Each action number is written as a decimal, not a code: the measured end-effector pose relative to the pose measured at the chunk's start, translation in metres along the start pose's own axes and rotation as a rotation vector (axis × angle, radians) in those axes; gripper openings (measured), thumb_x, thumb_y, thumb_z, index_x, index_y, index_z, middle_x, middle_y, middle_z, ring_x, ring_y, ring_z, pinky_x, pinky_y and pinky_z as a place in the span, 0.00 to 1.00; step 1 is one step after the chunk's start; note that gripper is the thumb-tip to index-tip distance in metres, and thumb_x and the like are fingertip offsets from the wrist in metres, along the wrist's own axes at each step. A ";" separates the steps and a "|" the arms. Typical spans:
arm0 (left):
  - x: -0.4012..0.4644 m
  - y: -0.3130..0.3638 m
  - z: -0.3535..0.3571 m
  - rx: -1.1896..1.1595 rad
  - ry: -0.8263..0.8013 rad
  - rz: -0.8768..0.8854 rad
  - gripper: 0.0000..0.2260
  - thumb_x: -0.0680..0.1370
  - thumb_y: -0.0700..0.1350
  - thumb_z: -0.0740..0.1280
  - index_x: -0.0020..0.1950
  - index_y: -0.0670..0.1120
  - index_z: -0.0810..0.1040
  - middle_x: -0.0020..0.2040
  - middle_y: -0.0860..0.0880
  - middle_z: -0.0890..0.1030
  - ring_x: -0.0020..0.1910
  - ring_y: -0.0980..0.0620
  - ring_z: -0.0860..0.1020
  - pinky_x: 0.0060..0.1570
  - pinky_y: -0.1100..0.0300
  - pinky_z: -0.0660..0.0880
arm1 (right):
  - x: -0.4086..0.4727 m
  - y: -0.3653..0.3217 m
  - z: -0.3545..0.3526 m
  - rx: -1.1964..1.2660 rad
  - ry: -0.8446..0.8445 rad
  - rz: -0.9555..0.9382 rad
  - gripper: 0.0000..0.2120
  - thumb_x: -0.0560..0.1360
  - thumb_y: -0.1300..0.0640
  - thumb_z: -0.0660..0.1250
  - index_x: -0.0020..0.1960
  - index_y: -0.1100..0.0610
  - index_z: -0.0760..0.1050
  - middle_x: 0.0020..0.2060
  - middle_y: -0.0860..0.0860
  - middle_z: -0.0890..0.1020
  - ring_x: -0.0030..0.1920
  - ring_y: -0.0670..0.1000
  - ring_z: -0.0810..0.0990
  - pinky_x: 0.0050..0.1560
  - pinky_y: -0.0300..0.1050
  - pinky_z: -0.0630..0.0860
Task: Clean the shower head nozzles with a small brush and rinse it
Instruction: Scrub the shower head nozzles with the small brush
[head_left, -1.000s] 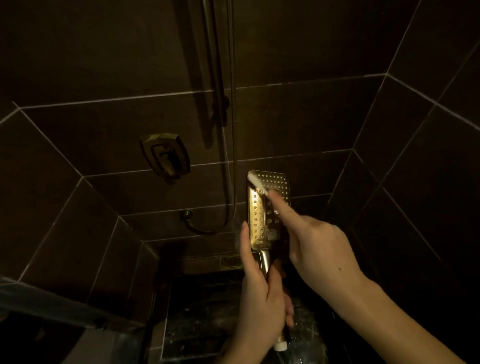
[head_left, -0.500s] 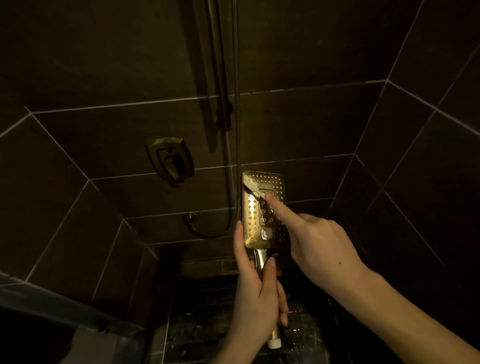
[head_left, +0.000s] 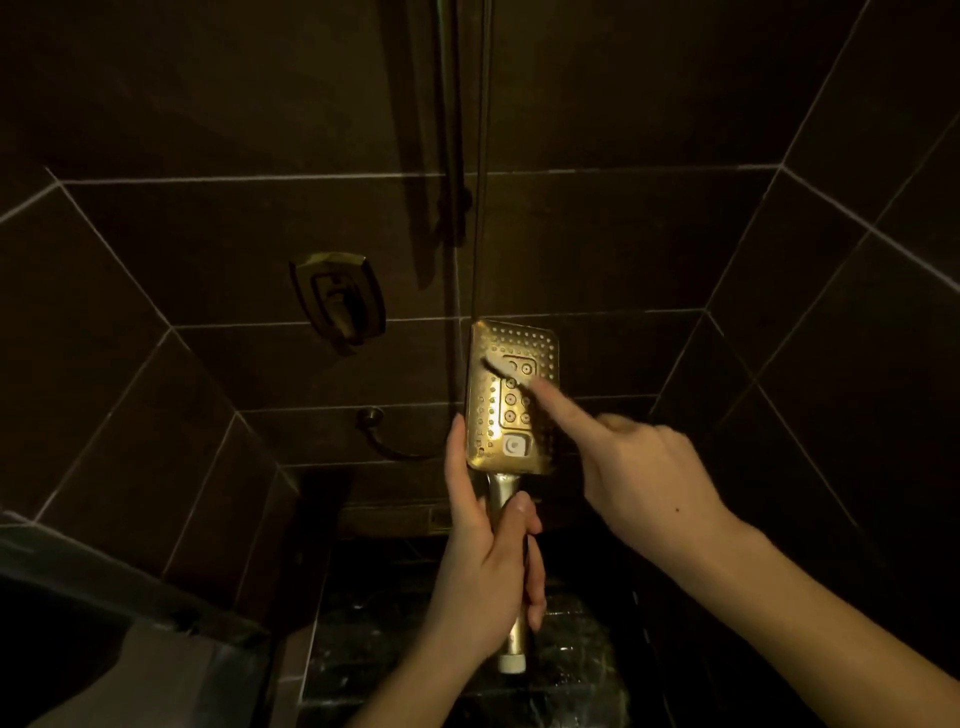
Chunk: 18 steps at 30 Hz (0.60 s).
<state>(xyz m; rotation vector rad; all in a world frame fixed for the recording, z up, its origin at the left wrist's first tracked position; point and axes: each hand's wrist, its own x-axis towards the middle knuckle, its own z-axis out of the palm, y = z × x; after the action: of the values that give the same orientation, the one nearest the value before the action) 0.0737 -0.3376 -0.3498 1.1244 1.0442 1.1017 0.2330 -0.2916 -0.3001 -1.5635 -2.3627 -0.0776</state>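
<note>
A gold rectangular shower head (head_left: 491, 415) stands upright in the middle of the view, its nozzle face turned toward me. My left hand (head_left: 488, 561) is wrapped around its handle, the thumb resting along the head's left edge. My right hand (head_left: 639, 478) holds a small pale brush (head_left: 501, 368), with the index finger stretched along it. The bristle end lies on the upper part of the nozzle face. Most of the brush's handle is hidden in my right hand.
Dark brown wall tiles close in on three sides. A gold mixer valve (head_left: 340, 301) sits on the back wall to the left. A slide rail (head_left: 452, 156) and hose (head_left: 483, 156) run down the wall behind the head. The wet dark floor (head_left: 571, 649) lies below.
The shower head has turned to face me more squarely. The brush has slid from the top left corner down toward the central nozzles.
</note>
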 end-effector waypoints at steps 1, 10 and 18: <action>0.000 0.001 -0.001 -0.002 -0.016 0.001 0.38 0.85 0.41 0.60 0.67 0.85 0.46 0.44 0.44 0.79 0.24 0.48 0.73 0.21 0.58 0.73 | 0.004 0.006 -0.002 -0.022 0.027 0.037 0.41 0.77 0.60 0.62 0.78 0.40 0.41 0.31 0.48 0.74 0.25 0.48 0.73 0.25 0.48 0.76; 0.004 0.006 -0.011 0.006 -0.118 -0.029 0.38 0.84 0.42 0.60 0.66 0.86 0.48 0.43 0.46 0.79 0.23 0.48 0.73 0.21 0.59 0.73 | 0.012 0.022 -0.011 -0.075 0.032 0.037 0.38 0.78 0.58 0.60 0.79 0.40 0.43 0.30 0.48 0.73 0.24 0.48 0.72 0.25 0.48 0.76; 0.005 0.007 -0.016 0.051 -0.164 -0.065 0.37 0.85 0.43 0.60 0.65 0.87 0.46 0.45 0.43 0.78 0.24 0.48 0.73 0.21 0.59 0.72 | 0.002 0.022 -0.013 -0.119 -0.086 -0.027 0.41 0.75 0.59 0.66 0.79 0.42 0.48 0.28 0.45 0.67 0.20 0.45 0.66 0.18 0.40 0.63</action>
<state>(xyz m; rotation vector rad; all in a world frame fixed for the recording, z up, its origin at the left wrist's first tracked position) 0.0578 -0.3299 -0.3452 1.1929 0.9776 0.9200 0.2552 -0.2832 -0.2896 -1.6193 -2.4878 -0.1627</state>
